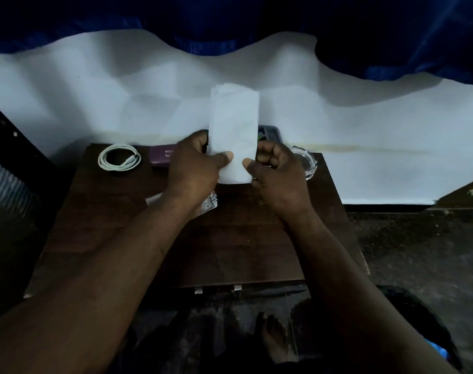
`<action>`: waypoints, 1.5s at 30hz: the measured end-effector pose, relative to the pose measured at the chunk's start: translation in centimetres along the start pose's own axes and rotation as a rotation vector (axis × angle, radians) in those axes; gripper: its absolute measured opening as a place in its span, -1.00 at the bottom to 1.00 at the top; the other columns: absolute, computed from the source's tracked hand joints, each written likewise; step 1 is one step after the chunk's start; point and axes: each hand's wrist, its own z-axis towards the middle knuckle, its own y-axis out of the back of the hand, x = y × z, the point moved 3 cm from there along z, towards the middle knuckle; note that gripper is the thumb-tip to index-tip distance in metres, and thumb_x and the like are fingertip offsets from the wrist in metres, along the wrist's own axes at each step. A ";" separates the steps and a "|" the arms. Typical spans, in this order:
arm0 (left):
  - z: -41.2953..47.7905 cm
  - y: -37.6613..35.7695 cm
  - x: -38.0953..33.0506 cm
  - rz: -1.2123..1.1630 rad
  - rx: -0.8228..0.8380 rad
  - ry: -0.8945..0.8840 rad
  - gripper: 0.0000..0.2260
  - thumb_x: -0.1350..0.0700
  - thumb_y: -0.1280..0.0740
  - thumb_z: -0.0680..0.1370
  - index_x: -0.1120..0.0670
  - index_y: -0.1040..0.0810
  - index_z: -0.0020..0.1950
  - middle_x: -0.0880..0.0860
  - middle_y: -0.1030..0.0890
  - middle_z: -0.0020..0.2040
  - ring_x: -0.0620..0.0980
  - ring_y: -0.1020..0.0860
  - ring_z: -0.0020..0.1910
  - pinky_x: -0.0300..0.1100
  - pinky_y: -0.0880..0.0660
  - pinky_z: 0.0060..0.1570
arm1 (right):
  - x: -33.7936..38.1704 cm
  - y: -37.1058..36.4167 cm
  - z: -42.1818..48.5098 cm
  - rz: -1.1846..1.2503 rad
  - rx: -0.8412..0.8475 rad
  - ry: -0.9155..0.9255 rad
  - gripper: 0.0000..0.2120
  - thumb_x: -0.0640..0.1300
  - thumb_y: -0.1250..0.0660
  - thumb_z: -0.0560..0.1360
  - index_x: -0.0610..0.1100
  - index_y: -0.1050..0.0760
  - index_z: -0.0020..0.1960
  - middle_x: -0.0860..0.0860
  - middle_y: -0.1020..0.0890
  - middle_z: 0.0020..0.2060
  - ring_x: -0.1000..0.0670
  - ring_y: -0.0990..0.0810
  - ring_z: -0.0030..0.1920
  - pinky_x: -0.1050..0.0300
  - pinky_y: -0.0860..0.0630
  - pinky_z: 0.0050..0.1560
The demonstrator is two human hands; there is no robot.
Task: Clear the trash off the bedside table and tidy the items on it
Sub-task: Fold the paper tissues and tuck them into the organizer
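Table [230, 252]: dark wood, set against a pale surface behind it.

Left hand [194, 168]: thumb pressed on the front of the folded white paper [234, 125], fingers curled round its left edge.

Right hand [277, 174]: thumb pinched the paper's lower right edge, fingers curled.

Folded white paper: held upright between both hands, above the far middle of the table.

Glass ashtray [308, 166]: far right of the table, just beside the right hand.

Coiled white cable [119, 157]: far left of the table.

Purple case [161, 157]: between the cable and the left hand.

Dark tray [269, 131]: mostly hidden behind the paper.

Clear crinkled wrapper [209, 203]: lay on the table under the left wrist.
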 end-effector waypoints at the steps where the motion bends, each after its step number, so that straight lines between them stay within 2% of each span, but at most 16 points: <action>1: 0.9 -0.2 -0.4 0.029 -0.003 -0.023 -0.76 0.22 -0.54 0.42 -0.10 -0.65 -0.05 -0.11 -0.73 -0.04 -0.02 -0.71 -0.01 0.11 -0.66 0.09 | 0.3 0.0 0.6 -0.050 0.000 0.040 -0.65 -0.20 -0.49 0.46 -0.07 -0.60 0.23 0.02 -0.76 -0.02 0.00 -0.74 0.00 -0.08 -0.68 0.07; 5: 4.0 -1.3 -1.1 0.112 0.009 -0.090 -0.72 0.24 -0.57 0.42 -0.07 -0.64 -0.01 -0.21 -0.68 -0.11 -0.16 -0.68 -0.09 -0.06 -0.67 0.00 | 1.4 0.1 3.4 -0.241 -0.068 0.142 -0.65 -0.22 -0.51 0.43 -0.02 -0.58 0.19 0.08 -0.72 -0.06 0.06 -0.71 -0.04 0.02 -0.66 0.06; 7: 5.3 -1.8 -1.1 0.102 0.014 -0.090 -0.68 0.23 -0.60 0.38 -0.04 -0.65 0.05 -0.16 -0.71 -0.06 -0.11 -0.70 -0.04 -0.05 -0.68 0.01 | 1.9 0.4 4.9 -0.283 -0.113 0.144 -0.68 -0.19 -0.51 0.46 0.00 -0.58 0.17 0.12 -0.71 -0.12 0.10 -0.70 -0.08 0.13 -0.61 0.02; 10: 7.1 -2.2 -1.4 0.100 0.013 -0.114 -0.60 0.18 -0.60 0.32 -0.02 -0.67 0.13 -0.10 -0.74 0.01 -0.07 -0.71 0.01 0.05 -0.68 0.06 | 2.4 0.8 6.9 -0.325 -0.129 0.175 -0.73 -0.15 -0.50 0.48 0.00 -0.59 0.15 0.13 -0.71 -0.16 0.09 -0.69 -0.10 0.11 -0.60 0.03; 15: 9.7 -3.2 -1.3 0.215 -0.014 -0.201 -0.63 0.11 -0.64 0.37 0.02 -0.70 0.14 -0.09 -0.74 0.03 -0.12 -0.70 -0.01 -0.06 -0.66 0.09 | 2.1 1.1 10.2 -0.400 -0.188 0.252 -0.82 -0.10 -0.52 0.48 -0.05 -0.60 0.05 0.07 -0.68 -0.16 0.04 -0.66 -0.12 0.25 -0.51 -0.09; 17: 10.5 -3.3 -1.0 0.232 -0.026 -0.195 -0.72 0.10 -0.65 0.37 0.05 -0.73 0.05 -0.10 -0.74 -0.07 -0.17 -0.71 -0.12 -0.14 -0.68 -0.02 | 2.1 1.2 11.3 -0.432 -0.200 0.266 -0.87 -0.10 -0.52 0.47 -0.03 -0.58 -0.05 0.07 -0.65 -0.22 0.04 -0.62 -0.17 0.35 -0.41 -0.18; 19: 11.4 -3.3 -0.5 0.257 -0.044 -0.172 -0.83 0.10 -0.63 0.40 0.06 -0.66 -0.23 -0.19 -0.65 -0.35 -0.29 -0.61 -0.38 -0.31 -0.59 -0.31 | 1.8 1.3 12.0 -0.437 -0.220 0.272 -0.84 -0.10 -0.53 0.46 0.01 -0.55 -0.11 0.10 -0.62 -0.27 0.07 -0.59 -0.22 0.38 -0.38 -0.22; 20: 11.6 -3.3 -0.3 0.273 -0.059 -0.168 -0.70 0.10 -0.62 0.42 0.04 -0.54 -0.37 -0.21 -0.54 -0.49 -0.29 -0.50 -0.50 -0.35 -0.46 -0.43 | 1.6 1.2 12.3 -0.439 -0.228 0.276 -0.83 -0.09 -0.53 0.46 0.01 -0.53 -0.13 0.10 -0.61 -0.29 0.08 -0.57 -0.24 0.40 -0.36 -0.23; 22: 12.1 -3.4 0.5 0.282 -0.064 -0.192 -0.56 0.08 -0.59 0.45 0.01 -0.39 -0.46 -0.19 -0.43 -0.58 -0.25 -0.38 -0.56 -0.31 -0.34 -0.42 | 1.0 1.0 12.8 -0.453 -0.237 0.274 -0.82 -0.08 -0.53 0.46 0.01 -0.52 -0.14 0.09 -0.60 -0.30 0.11 -0.54 -0.28 0.46 -0.31 -0.27; 24: 12.3 -3.6 0.8 0.312 -0.055 -0.234 -0.59 0.02 -0.55 0.46 0.05 -0.40 -0.43 -0.14 -0.44 -0.54 -0.19 -0.36 -0.50 -0.19 -0.35 -0.39 | 0.2 0.8 13.2 -0.480 -0.241 0.264 -0.77 -0.07 -0.53 0.47 0.01 -0.47 -0.18 0.10 -0.56 -0.33 0.15 -0.50 -0.32 0.45 -0.28 -0.32; 28: 12.3 -4.3 0.4 0.395 -0.045 -0.343 -0.72 -0.11 -0.46 0.46 0.12 -0.66 -0.11 0.10 -0.69 -0.24 0.13 -0.65 -0.24 0.05 -0.60 -0.18 | -0.5 1.0 13.6 -0.543 -0.253 0.257 -0.68 -0.05 -0.53 0.47 -0.04 -0.38 -0.23 0.10 -0.50 -0.38 0.08 -0.47 -0.34 0.33 -0.28 -0.34; 31: 12.3 -4.5 0.0 0.500 -0.032 -0.369 -0.77 -0.05 -0.50 0.50 0.05 -0.61 -0.24 -0.02 -0.63 -0.33 -0.07 -0.60 -0.30 -0.21 -0.55 -0.20 | -0.5 1.2 13.7 -0.568 -0.254 0.252 -0.68 -0.05 -0.52 0.46 -0.03 -0.37 -0.24 0.11 -0.51 -0.38 0.10 -0.47 -0.34 0.26 -0.29 -0.34; 33: 12.4 -4.4 -0.1 0.606 -0.008 -0.360 -0.76 -0.05 -0.54 0.47 0.01 -0.57 -0.28 -0.09 -0.60 -0.34 -0.15 -0.55 -0.31 -0.39 -0.41 -0.28 | -0.6 1.4 13.8 -0.587 -0.241 0.262 -0.69 -0.06 -0.52 0.46 -0.04 -0.38 -0.23 0.11 -0.51 -0.36 0.01 -0.50 -0.31 0.18 -0.31 -0.31; 35: 12.6 -4.4 0.0 0.698 0.035 -0.350 -0.81 -0.03 -0.56 0.43 0.05 -0.66 -0.12 -0.06 -0.69 -0.17 -0.04 -0.63 -0.15 -0.21 -0.49 -0.17 | -0.8 1.7 13.9 -0.611 -0.229 0.260 -0.71 -0.06 -0.53 0.46 -0.04 -0.40 -0.21 0.10 -0.53 -0.33 -0.05 -0.55 -0.24 0.17 -0.34 -0.23; 39: 12.6 -4.4 0.1 0.828 0.057 -0.360 -0.74 0.00 -0.56 0.42 -0.05 -0.46 -0.23 -0.02 -0.61 -0.18 0.04 -0.55 -0.13 -0.19 -0.33 -0.18 | -1.0 2.0 14.1 -0.654 -0.173 0.218 -0.61 -0.05 -0.53 0.46 0.04 -0.31 -0.30 0.14 -0.49 -0.36 -0.03 -0.55 -0.19 0.19 -0.32 -0.17; 45: 12.1 -5.1 0.2 0.943 -0.014 -0.458 -0.80 0.03 -0.42 0.41 0.02 -0.63 0.02 0.08 -0.70 -0.07 0.20 -0.63 -0.05 -0.02 -0.61 -0.09 | -0.4 2.0 13.9 -0.602 -0.130 0.234 -0.79 0.03 -0.53 0.44 0.02 -0.50 -0.13 0.09 -0.62 -0.23 -0.03 -0.63 -0.10 0.18 -0.37 -0.12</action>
